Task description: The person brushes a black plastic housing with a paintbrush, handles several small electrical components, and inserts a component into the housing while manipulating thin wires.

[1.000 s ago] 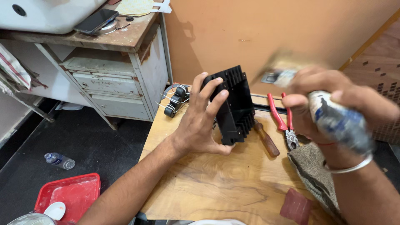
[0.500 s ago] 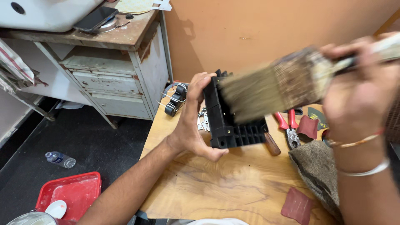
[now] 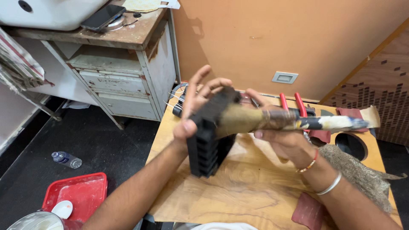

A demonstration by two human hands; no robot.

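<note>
My left hand point(image 3: 197, 102) holds a black ribbed block point(image 3: 207, 147), a finned metal part, standing on end above the wooden table point(image 3: 238, 191). My thumb presses its near side and my fingers spread behind its top. My right hand point(image 3: 283, 138) grips a worn paintbrush point(image 3: 272, 120) with a paint-stained handle. The brush lies across the top of the block, with its bristles touching the upper fins.
Red-handled pliers point(image 3: 294, 102) and a grey cloth point(image 3: 362, 174) lie on the table to the right, near a round hole point(image 3: 351, 145). A reddish sandpaper piece point(image 3: 307, 211) sits at the front edge. An old cabinet point(image 3: 123, 76) stands at left; a red tray point(image 3: 76, 196) and bottle point(image 3: 66, 159) are on the floor.
The brush has swung down from the upper right onto the block's top. The block has turned more upright in my left hand, and my left fingers have spread.
</note>
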